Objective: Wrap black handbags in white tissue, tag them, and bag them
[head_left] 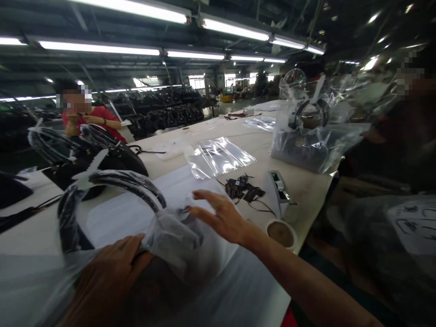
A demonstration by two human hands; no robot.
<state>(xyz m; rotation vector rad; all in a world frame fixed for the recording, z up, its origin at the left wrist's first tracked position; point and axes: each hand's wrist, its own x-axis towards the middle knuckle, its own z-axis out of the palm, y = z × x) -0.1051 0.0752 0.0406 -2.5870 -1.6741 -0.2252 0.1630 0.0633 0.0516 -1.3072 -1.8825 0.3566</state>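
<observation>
Long strip lights (102,47) cross the workshop in your head view, above a pale table (306,190). At its near edge, right before you, is a handbag (190,263) wrapped in thin whitish paper (170,227), its film-covered handles (129,179) standing up. Your left hand (116,268) lies against the wrapping below them, fingers close together; you cannot tell whether it grips. Your right hand (221,215) is spread beside the crumpled paper, near the black tags (235,188) and a white-rimmed roll (281,234).
</observation>
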